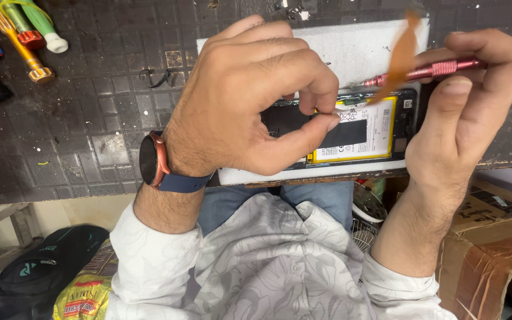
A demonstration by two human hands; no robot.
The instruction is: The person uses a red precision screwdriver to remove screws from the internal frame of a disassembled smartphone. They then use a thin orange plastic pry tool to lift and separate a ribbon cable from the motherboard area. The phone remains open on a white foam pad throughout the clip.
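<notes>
Over a dark gridded surface (90,118), the left hand (250,95) pinched at an opened phone (357,127). The right hand (469,101) gripped a pink screwdriver (428,71).

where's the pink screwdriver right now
In the head view, the pink screwdriver is at upper right, held in the right hand, its tip pointing left above the opened phone.

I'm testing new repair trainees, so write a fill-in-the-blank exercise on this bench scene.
1. The right hand holds a slim metal screwdriver coloured ____.
2. The left hand wears a round watch on its ____.
3. The opened black phone lies on a white foam ____.
4. The flat yellow-edged battery sits inside the ____.

Missing words: pink; wrist; pad; phone
</notes>
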